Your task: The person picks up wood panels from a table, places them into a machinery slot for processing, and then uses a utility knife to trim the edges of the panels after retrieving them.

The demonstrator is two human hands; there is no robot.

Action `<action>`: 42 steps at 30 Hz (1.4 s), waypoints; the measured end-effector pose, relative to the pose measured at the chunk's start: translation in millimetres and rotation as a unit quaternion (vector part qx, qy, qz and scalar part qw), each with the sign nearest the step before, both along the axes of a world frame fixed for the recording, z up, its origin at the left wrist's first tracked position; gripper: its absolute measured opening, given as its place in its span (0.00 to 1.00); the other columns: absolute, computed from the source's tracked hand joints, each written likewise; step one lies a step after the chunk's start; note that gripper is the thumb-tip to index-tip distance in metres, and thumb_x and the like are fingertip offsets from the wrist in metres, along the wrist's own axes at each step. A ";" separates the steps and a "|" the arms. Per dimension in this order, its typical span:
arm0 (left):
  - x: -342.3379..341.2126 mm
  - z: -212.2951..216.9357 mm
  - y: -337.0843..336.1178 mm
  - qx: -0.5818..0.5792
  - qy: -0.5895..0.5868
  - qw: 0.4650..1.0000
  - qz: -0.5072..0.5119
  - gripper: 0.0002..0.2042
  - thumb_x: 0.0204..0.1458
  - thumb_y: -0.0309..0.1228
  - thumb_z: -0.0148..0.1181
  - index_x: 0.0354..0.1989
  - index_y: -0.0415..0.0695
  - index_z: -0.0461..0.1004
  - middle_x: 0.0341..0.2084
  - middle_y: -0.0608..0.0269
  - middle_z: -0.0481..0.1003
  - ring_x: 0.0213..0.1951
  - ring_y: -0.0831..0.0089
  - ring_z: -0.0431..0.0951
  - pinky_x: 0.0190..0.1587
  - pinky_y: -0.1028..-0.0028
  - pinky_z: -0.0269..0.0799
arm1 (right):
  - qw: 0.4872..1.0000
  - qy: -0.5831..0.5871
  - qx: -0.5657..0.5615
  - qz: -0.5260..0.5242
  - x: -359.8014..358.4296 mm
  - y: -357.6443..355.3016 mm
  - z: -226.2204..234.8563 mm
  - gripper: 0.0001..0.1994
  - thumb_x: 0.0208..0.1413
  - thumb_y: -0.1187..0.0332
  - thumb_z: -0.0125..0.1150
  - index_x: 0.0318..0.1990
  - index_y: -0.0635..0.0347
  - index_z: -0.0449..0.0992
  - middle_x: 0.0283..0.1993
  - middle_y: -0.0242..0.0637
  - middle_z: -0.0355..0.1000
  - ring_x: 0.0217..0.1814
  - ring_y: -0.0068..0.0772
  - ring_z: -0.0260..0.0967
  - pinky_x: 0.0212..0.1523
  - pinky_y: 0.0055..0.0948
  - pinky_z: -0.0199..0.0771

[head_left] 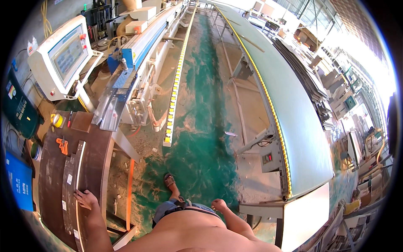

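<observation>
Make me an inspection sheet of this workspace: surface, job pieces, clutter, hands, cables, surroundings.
Surface: brown table, dusty in places.
Job's things: long narrow strips, side by side, white labels on them.
Clutter: orange tool and yellow tape roll on the table; scraps on the floor.
Hands: left hand touches the strips; right hand is near the waist, loosely curled.
Cables: yellow cord hangs by the wall.
Surroundings: control screen beyond the table; long green-topped bench at right.
</observation>
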State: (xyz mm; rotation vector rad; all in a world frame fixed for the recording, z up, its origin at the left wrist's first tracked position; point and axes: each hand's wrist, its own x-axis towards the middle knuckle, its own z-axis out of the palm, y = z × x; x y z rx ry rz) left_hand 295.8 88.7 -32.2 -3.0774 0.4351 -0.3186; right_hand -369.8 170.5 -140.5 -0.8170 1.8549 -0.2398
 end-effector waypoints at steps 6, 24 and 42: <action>0.7 4.1 1.2 0.010 -0.006 1.000 0.001 0.28 0.53 0.42 0.36 0.65 0.53 0.52 0.66 0.63 0.49 0.67 0.65 0.45 0.63 0.54 0.46 | 0.999 0.028 -0.004 0.039 3.8 -9.7 -2.5 0.11 0.48 0.64 0.54 0.33 0.62 0.78 0.28 0.35 0.76 0.27 0.26 0.74 0.27 0.24 0.74; -11.9 14.1 6.0 -0.046 0.015 0.994 -0.100 0.25 0.51 0.48 0.48 0.51 0.42 0.69 0.52 0.52 0.68 0.53 0.55 0.67 0.56 0.58 0.59 | 0.999 -0.030 -0.029 -0.025 1.7 9.6 -14.4 0.14 0.49 0.63 0.58 0.38 0.64 0.78 0.29 0.37 0.76 0.28 0.25 0.72 0.28 0.25 0.72; 37.7 63.7 -137.7 -0.230 -0.096 0.934 -0.254 0.20 0.42 0.32 0.60 0.47 0.46 0.69 0.41 0.57 0.73 0.46 0.59 0.70 0.52 0.59 0.62 | 0.981 -0.076 0.125 -0.124 -16.5 -56.9 30.5 0.10 0.55 0.69 0.53 0.42 0.64 0.71 0.29 0.40 0.75 0.26 0.33 0.74 0.22 0.28 0.72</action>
